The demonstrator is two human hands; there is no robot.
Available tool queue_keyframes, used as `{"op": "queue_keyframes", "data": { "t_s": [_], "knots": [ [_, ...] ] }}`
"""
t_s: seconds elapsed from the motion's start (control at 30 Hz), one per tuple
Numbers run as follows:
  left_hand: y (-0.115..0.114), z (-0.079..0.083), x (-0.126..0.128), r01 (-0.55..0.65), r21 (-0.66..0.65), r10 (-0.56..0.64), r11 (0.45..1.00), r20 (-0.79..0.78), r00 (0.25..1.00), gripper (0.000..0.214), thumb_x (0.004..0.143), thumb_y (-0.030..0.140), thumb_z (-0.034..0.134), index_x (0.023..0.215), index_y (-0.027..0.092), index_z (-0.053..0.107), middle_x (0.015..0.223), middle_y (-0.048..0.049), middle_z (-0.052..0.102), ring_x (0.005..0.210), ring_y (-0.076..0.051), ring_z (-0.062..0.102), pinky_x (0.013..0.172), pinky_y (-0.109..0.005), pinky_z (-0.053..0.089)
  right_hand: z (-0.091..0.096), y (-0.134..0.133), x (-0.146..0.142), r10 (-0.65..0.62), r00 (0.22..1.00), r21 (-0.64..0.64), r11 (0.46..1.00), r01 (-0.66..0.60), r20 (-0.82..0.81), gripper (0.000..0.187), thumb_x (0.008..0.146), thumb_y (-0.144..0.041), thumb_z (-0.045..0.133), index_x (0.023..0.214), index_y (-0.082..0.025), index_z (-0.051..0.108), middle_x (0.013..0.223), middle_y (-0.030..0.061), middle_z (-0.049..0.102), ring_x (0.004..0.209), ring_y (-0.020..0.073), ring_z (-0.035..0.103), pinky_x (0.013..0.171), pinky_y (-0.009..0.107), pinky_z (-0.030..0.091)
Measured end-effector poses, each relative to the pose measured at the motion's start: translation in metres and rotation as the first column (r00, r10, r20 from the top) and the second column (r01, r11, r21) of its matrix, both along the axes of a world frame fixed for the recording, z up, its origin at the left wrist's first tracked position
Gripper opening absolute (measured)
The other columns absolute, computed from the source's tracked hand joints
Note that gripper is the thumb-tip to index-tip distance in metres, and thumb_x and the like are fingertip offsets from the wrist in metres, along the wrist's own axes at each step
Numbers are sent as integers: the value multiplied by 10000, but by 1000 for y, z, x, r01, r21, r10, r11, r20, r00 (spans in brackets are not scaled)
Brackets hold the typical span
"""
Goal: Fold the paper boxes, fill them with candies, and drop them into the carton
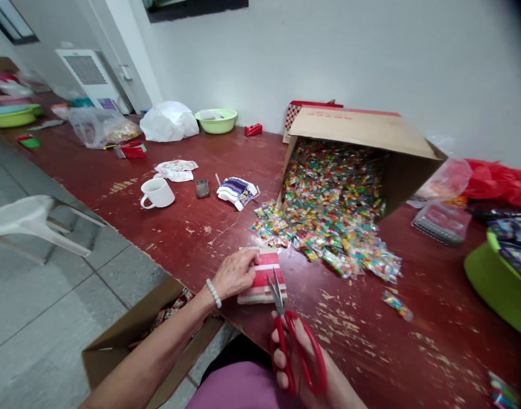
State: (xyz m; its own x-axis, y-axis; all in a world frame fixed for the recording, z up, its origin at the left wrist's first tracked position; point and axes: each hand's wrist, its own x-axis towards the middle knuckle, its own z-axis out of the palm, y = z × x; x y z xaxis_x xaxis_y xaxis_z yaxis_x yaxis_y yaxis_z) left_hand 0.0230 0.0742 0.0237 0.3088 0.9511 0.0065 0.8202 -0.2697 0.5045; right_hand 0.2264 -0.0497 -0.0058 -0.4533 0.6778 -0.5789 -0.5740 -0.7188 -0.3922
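Note:
My right hand point(301, 363) is closed around the red handles of a pair of scissors point(278, 298). The blades are parted slightly and point away from me, with their tips over a flat red-and-white stack of printed paper or packets point(268, 278) at the table's front edge. My left hand point(237, 274), with a pale bead bracelet at the wrist, presses on the left side of this stack with curled fingers. Just beyond it, small clear packets of colourful candy point(337, 221) spill from a cardboard box point(349, 122) lying on its side.
Left of the stack are a white mug point(157, 193), a small dark device point(202, 188) and an open purple-and-white packet point(237, 191). A green basin point(501, 284) stands at right. Below the table edge sits an open carton point(111, 346); a white stool point(26, 221) is at left.

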Motion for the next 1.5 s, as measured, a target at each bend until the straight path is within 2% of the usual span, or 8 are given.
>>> {"op": "queue_keyframes", "data": {
  "t_s": [0.47, 0.73, 0.93, 1.1, 1.27, 1.4, 1.47, 1.5],
  "knots": [
    [-3, 4, 1, 3, 14, -3, 1000, -5, 1000, 211, 789, 137, 505, 896, 240, 655, 1149, -24, 692, 1012, -214, 632, 842, -304, 480, 5, 45, -18, 142, 931, 84, 980, -181, 337, 505, 801, -634, 649, 1030, -193, 556, 729, -37, 542, 435, 59, 475, 285, 142, 374],
    [-5, 0, 0, 15, 31, -14, 999, -29, 999, 197, 886, 228, 503, 943, 269, 687, 1288, -8, 647, 1148, -206, 606, 924, -315, 487, 5, 57, -32, 203, 713, 166, 896, -411, 671, 567, 819, -740, 477, 949, -190, 522, 522, -78, 509, 291, 79, 428, 260, 179, 349],
    [-5, -9, 0, -12, 68, 15, 998, -53, 998, 217, 885, 236, 493, 1026, 257, 657, 1315, -40, 625, 1186, -223, 588, 969, -338, 476, 2, 56, -24, 107, 692, 357, 795, -491, 714, 510, 878, -661, 418, 886, -167, 544, 396, -91, 454, 254, 89, 387, 263, 173, 290],
    [-5, -5, 3, 49, 62, -46, 997, -49, 998, 209, 881, 271, 459, 949, 232, 653, 1271, -64, 651, 1138, -238, 616, 943, -361, 491, 1, 52, -21, 83, 733, 369, 822, -433, 675, 431, 886, -576, 449, 867, -163, 570, 405, -93, 445, 279, 79, 397, 309, 159, 280],
    [9, -12, -3, 17, 4, -16, 1000, -135, 991, 368, 885, 411, 406, 1119, 247, 638, 1244, -66, 663, 1042, -261, 660, 841, -366, 525, -3, 49, -11, 45, 715, 341, 857, -386, 697, 280, 866, -401, 508, 726, -178, 603, 377, -76, 420, 325, 104, 422, 355, 186, 318],
    [21, -15, -8, 45, 3, -44, 999, -121, 992, 355, 867, 448, 425, 1043, 247, 658, 1152, -64, 698, 1017, -266, 667, 796, -340, 524, 2, 37, 30, -133, 552, 395, 833, -388, 823, 279, 852, -403, 553, 678, -189, 595, 491, -43, 517, 446, 113, 484, 445, 205, 366],
    [17, -10, -7, 28, -9, -29, 1000, -104, 994, 319, 857, 438, 456, 1010, 248, 662, 1125, -51, 703, 999, -254, 665, 777, -323, 518, 13, 22, 73, -321, 293, 404, 867, -291, 900, 238, 806, -419, 617, 717, -198, 612, 601, -14, 613, 530, 141, 543, 523, 238, 413],
    [13, -8, -5, 13, -20, -15, 1000, -93, 996, 302, 851, 429, 474, 997, 246, 663, 1113, -46, 704, 980, -246, 665, 764, -317, 515, 17, 14, 102, -414, 87, 423, 880, -217, 906, 245, 779, -454, 645, 760, -210, 628, 660, 4, 653, 584, 170, 581, 580, 271, 438]
  ]
}}
